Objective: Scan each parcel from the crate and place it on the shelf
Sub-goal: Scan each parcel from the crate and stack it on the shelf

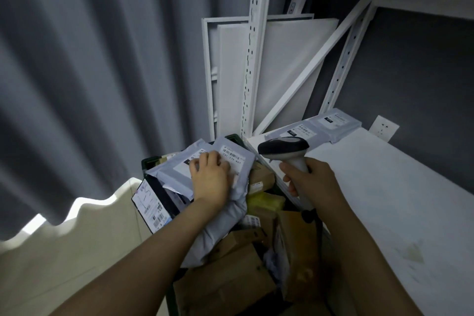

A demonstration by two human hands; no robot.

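Left hand [210, 179] rests on grey parcel [230, 147] atop the crate [150, 161] pile, fingers bent over its label; gripping or only pressing, unclear. Right hand [311, 182] wraps scanner [283, 149] handle beside shelf [384, 187] edge. Two shelved mailers [318, 127] at far end.

Left hand [210, 179] lies palm down; right hand [311, 182] curls in a grip.
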